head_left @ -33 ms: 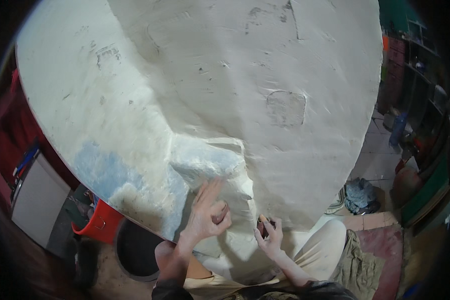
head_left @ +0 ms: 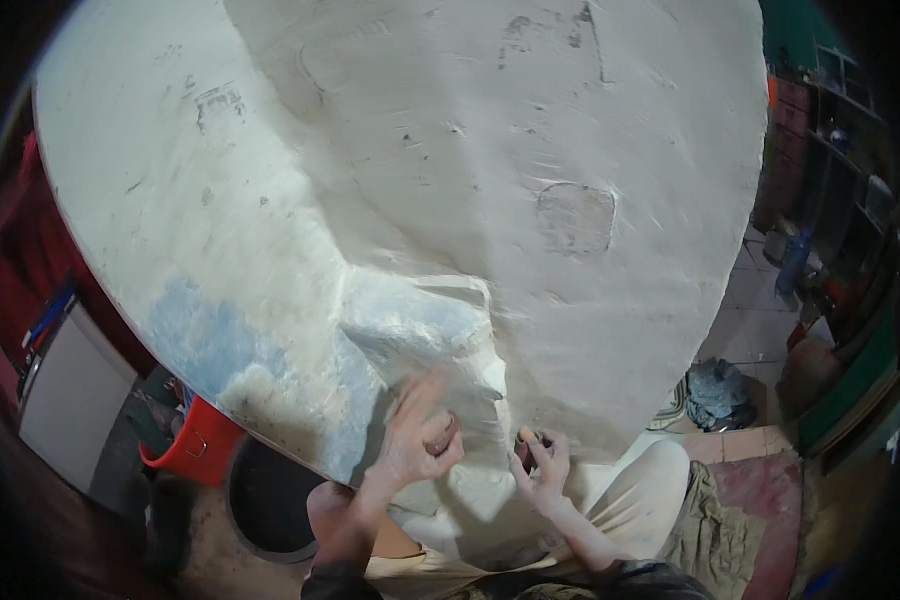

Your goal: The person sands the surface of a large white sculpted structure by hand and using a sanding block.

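Note:
A large pale shell [head_left: 420,190], curved and rough, fills most of the view, with bluish patches and grey scuffs on it. Near its lower edge rises a raised, angular block [head_left: 420,322] with a ridged right side. My left hand [head_left: 408,440] lies just below this block, fingers stretched toward its face and blurred by motion; whether they touch cannot be told. A reddish-brown patch shows near that thumb, too unclear to name. To the right, by the ridge's lower end, my right hand [head_left: 546,476] is closed round a small dark piece with an orange end [head_left: 525,437].
At the left stand a red bucket [head_left: 198,445], a round black tub [head_left: 270,500] and a white panel [head_left: 78,390]. On the right lie a bluish plastic bag [head_left: 718,392] and a crumpled olive cloth [head_left: 715,535]. Shelves [head_left: 840,140] hold items beyond. My knees are under the shell's near edge.
My left hand has shifted very slightly, its fingertips still blurred. The whole view has moved a little. My right hand keeps its hold on the small dark piece.

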Tool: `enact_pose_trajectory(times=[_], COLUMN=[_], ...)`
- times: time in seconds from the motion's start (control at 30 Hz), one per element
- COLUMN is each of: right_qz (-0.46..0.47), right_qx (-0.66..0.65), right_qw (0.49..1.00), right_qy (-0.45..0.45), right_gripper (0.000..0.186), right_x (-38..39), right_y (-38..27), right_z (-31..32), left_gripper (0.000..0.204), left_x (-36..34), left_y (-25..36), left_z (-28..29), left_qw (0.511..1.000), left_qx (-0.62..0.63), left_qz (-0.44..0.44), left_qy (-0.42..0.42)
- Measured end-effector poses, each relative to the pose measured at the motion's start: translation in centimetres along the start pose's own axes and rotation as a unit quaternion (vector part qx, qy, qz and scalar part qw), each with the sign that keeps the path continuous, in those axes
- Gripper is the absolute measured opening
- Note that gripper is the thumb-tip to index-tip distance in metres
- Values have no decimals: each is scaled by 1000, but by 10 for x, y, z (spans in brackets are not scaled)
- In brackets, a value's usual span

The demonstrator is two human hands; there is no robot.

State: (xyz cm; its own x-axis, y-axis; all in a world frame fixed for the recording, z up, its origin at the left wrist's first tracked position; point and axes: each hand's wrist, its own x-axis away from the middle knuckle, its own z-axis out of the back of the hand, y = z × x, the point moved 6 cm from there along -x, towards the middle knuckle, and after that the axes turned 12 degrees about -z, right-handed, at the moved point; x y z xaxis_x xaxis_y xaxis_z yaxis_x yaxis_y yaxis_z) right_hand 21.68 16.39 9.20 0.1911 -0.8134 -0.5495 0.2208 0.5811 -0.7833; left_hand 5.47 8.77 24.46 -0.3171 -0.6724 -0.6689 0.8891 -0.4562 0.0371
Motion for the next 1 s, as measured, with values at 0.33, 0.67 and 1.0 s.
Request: enact_pose_trajectory(times=[0.33,0.67,1.0], right_qz=[244,234,195], right_qx=[146,288,300], right_qw=[924,905,921], right_qy=[255,211,156], right_gripper=[41,37,33], right_x=[-145,-157,-166], right_y=[-113,-82,-106], right_z=[10,-37,-33], left_gripper=[16,17,13], left_x=[112,112,118], left_y=[-19,-17,-17], left_z=[-85,-64,-67], left_qw=[990,984,981], left_qx=[81,108,124], left_qz=[109,141,152], left_qy=[21,23,14])
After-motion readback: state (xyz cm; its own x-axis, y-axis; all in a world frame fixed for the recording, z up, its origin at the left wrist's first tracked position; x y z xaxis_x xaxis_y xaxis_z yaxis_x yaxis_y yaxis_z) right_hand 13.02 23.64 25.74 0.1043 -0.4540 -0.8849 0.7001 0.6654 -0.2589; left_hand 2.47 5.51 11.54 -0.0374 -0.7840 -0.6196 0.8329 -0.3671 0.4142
